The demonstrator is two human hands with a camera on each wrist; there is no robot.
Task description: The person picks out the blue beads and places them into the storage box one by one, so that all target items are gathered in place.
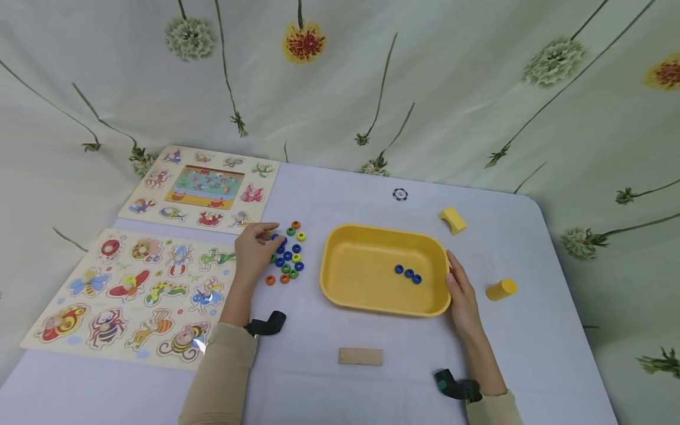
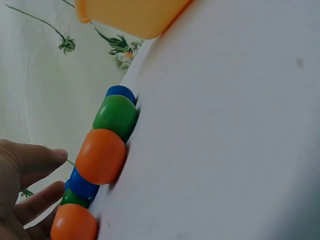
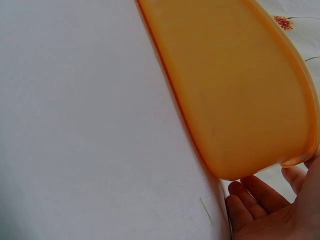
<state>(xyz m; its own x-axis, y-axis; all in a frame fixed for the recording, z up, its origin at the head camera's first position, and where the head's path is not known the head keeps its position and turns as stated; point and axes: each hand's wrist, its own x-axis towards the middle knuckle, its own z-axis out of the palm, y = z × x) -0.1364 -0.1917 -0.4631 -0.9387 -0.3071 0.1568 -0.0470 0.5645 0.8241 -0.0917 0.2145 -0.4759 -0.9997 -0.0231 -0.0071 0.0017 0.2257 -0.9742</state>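
Observation:
My left hand [image 1: 255,251] reaches over a loose group of beads in blue, green, orange and yellow, thumb and fingers parted around a blue bead [image 1: 275,237]. In the left wrist view the fingertips are close beside an orange bead [image 2: 101,156] and a green bead [image 2: 116,117], with a gap between thumb and fingers. My right hand [image 1: 463,295] holds the right end of a yellow tray [image 1: 366,232], thumb at the rim and fingers along the outer wall [image 3: 240,100]. Inside the tray, three blue beads [image 1: 408,273] lie in a row toward the right.
Two picture boards, one with sea animals [image 1: 254,213] and one with insects [image 1: 127,307], lie at the left. A flat wooden block [image 1: 361,356] lies in front of the tray. Right of it are a yellow arch block [image 1: 453,221] and a yellow cylinder [image 1: 501,289]. A round chip [image 1: 400,194] lies behind.

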